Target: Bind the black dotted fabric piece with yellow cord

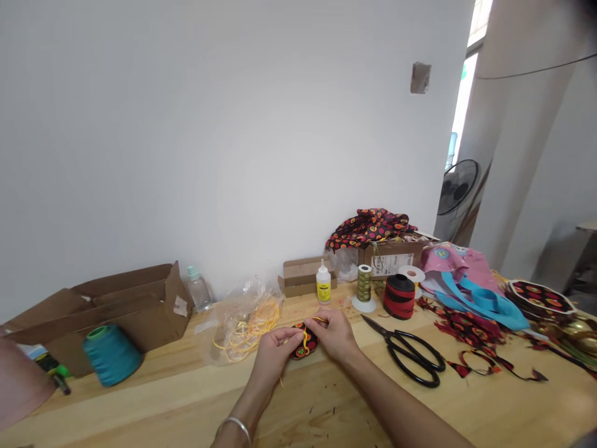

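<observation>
A small dark fabric piece [310, 351] with red, orange and green patterns sits between my two hands above the wooden table. Yellow cord [306, 336] runs across its face, and one end hangs below my left hand. My left hand [275, 351], with a bangle at the wrist, is closed on the left side of the piece, thumb over the cord. On the other side, my right hand [336, 335] pinches a stretch of the yellow cord near the top edge. The fingers partly hide the piece, so its full shape does not show.
Black scissors [410, 354] lie right of my hands. Behind stand a glue bottle [323, 283], a green thread spool [364, 285] and a red ribbon roll [398, 297]. Left are bagged yellow cord [261, 320], a teal thread cone [112, 354] and a cardboard box [140, 298].
</observation>
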`<state>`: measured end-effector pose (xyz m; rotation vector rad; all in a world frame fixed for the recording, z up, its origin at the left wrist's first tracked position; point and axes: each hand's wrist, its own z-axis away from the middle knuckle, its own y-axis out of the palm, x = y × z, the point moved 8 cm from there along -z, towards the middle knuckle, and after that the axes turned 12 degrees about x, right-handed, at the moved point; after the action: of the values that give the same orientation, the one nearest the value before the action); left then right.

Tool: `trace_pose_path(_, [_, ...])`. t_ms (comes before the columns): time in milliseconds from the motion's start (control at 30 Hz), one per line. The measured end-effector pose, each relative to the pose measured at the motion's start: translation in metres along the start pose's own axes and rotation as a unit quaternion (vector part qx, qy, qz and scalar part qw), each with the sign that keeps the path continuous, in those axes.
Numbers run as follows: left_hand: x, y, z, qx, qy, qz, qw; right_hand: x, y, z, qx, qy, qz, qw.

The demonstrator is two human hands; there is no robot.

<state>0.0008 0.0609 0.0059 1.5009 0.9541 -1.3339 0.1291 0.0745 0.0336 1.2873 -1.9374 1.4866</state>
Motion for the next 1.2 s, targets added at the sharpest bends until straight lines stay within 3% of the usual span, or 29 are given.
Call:
trace_pose_path(233, [0.001, 0.001, -0.001, 0.002, 0.001, -0.007, 1.0, 0.002, 0.003, 0.001, 0.019, -0.001, 0.025, 1.0])
trace_pose_path(600, [-0.001, 0.008, -0.001, 0.025, -0.007, -0.074, 0.997, 0.031, -0.006, 0.01, 0.006, -0.049, 0.112, 0.993])
trace_pose_path(867, [0.004, 0.001, -0.002, 0.0, -0.004, -0.034, 0.999, 0.014, -0.009, 0.007, -0.001, 0.017, 0.086, 0.996])
trace_pose_path(1000, [0.005, 0.0, -0.003, 0.0, -0.005, -0.03, 1.0, 0.017, -0.003, 0.005, 0.033, -0.026, 0.054, 0.998])
trace_pose_path(1200, [0.007, 0.0, -0.005, -0.001, -0.007, -0.037, 0.999, 0.024, 0.001, 0.006, 0.041, -0.047, 0.11, 0.992])
